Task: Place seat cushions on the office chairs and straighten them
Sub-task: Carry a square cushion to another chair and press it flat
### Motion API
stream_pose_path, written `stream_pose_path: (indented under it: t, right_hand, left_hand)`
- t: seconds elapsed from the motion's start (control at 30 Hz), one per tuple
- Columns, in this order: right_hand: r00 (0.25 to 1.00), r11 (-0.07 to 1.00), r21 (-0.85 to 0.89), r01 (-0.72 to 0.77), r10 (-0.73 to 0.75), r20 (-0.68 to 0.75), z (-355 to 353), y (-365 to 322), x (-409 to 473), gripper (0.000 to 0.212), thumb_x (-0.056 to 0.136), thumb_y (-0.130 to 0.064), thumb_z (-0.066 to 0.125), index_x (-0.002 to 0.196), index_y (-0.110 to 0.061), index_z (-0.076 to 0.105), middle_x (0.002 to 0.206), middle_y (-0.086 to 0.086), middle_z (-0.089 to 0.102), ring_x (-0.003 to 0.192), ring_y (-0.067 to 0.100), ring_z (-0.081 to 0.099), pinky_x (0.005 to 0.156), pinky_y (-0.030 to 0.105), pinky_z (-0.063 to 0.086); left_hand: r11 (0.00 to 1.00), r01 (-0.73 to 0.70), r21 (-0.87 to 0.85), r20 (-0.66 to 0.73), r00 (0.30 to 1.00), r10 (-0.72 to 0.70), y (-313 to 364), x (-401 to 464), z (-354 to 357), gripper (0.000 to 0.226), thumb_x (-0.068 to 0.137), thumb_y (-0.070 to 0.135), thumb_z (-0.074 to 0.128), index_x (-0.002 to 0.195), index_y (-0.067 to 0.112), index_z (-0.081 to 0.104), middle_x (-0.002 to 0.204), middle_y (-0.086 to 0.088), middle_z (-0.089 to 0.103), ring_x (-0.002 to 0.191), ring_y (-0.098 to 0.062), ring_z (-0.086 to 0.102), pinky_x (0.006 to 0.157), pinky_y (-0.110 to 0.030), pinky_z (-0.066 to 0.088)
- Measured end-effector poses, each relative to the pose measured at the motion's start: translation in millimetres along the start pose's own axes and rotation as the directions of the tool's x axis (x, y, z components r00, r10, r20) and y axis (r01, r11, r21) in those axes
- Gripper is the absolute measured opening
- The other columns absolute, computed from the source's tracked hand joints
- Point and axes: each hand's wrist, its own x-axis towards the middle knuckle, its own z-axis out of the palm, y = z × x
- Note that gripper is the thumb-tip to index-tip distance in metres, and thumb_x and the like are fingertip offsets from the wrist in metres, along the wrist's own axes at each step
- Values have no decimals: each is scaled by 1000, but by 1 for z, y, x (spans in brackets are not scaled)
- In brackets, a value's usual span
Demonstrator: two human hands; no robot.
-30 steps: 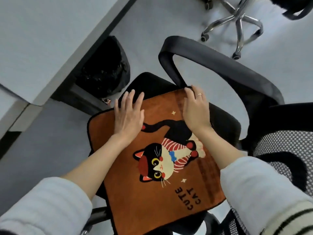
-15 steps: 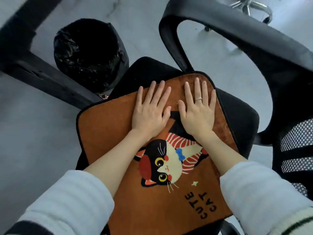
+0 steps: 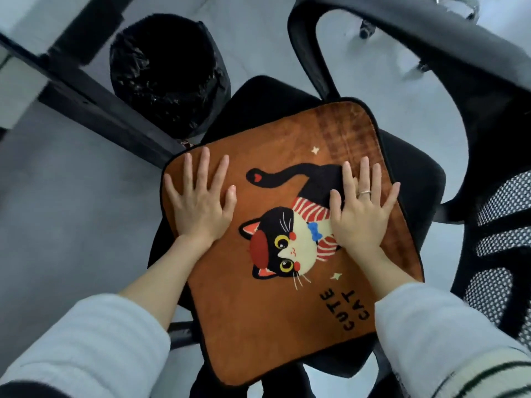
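**Both palms flat on the cushion**

My left hand (image 3: 199, 205) and right hand (image 3: 360, 214) lie flat, fingers spread, pressing the brown cat cushion (image 3: 287, 311). It sits skewed on the black office chair seat (image 3: 413, 179), between the armrest (image 3: 416, 33) and mesh back (image 3: 505, 248). Grey floor (image 3: 57, 225), black-bagged bin (image 3: 166, 70), dark desk frame (image 3: 94, 107) beside.

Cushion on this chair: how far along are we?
Done: the brown cat cushion lies on the black seat. In hand: left hand and right hand press flat on it, smoothing. Left: it sits slightly skewed to the seat.
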Motion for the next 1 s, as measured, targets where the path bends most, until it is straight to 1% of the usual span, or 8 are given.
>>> stream_pose_path:
  t: [0.27, 0.43, 0.6, 0.73, 0.8, 0.87, 0.93, 1.0]
  right_hand:
    - [991, 976, 186, -112, 95, 97, -7, -47, -46, 54, 96, -42, 32, 146, -23, 31, 156, 12, 23, 146, 32, 16, 116, 56, 8]
    - [997, 994, 102, -27, 19, 70, 3, -56, -76, 54, 97, -41, 31, 148, -26, 25, 156, 10, 24, 145, 31, 19, 116, 55, 12]
    - [995, 997, 74, -25, 17, 95, 8, -60, -75, 56, 96, -43, 26, 149, -26, 20, 158, 11, 18, 146, 32, 15, 116, 56, 7]
    - [990, 996, 85, -2, -11, 143, -1, -55, -74, 55, 97, -45, 29, 149, -28, 22, 157, 9, 22, 146, 30, 18, 116, 54, 12]
    - [985, 993, 105, -46, 27, 170, -8, -44, -77, 55, 97, -45, 30, 148, -29, 23, 157, 7, 22, 146, 27, 19, 116, 52, 13]
    - [950, 967, 109, -230, 199, 240, -16, -28, -88, 56, 97, -46, 27, 150, -30, 17, 159, 4, 15, 147, 25, 11, 117, 51, 6]
    - [885, 911, 85, -403, 364, 290, -20, -12, -102, 57, 98, -48, 24, 150, -31, 11, 160, 2, 7, 148, 24, 3, 117, 52, 1]
    - [882, 908, 60, -414, 383, 276, -20, -7, -108, 57, 98, -48, 24, 150, -32, 10, 160, 1, 4, 148, 24, 1, 116, 57, 0]
  left_hand:
    - [997, -67, -28, 97, 993, 69, 34, -43, -3, 61, 93, 50, 18, 148, 34, -3, 158, -7, -9, 145, -33, -10, 110, -67, -4]
    - [999, -50, -9, 54, 997, 50, 54, -73, 12, 60, 92, 46, 23, 148, 32, 10, 158, -12, 3, 145, -36, 0, 108, -70, 2]
    - [997, -60, 41, 55, 997, 58, 55, -72, 14, 60, 93, 44, 20, 149, 29, 6, 158, -13, 1, 144, -38, -2, 107, -70, -2]
    - [966, -234, 113, 171, 962, 213, 50, -85, 8, 63, 93, 47, 17, 149, 24, -1, 158, -11, -5, 144, -36, -8, 106, -70, -6]
    - [915, -384, 127, 244, 906, 346, 44, -91, 3, 64, 92, 49, 18, 149, 25, 0, 158, -9, -6, 144, -34, -12, 106, -69, -7]
    - [820, -561, 112, 306, 805, 509, 38, -92, -3, 64, 91, 51, 22, 149, 28, 7, 158, -7, -6, 145, -34, -9, 107, -70, -3]
    - [589, -804, 76, 361, 573, 736, 35, -87, -6, 65, 90, 52, 26, 149, 28, 15, 156, -6, -2, 145, -33, -1, 107, -70, 3]
    - [331, -943, 31, 375, 319, 871, 34, -82, -8, 64, 89, 54, 33, 147, 29, 21, 155, -6, 7, 144, -30, 8, 107, -68, 5]
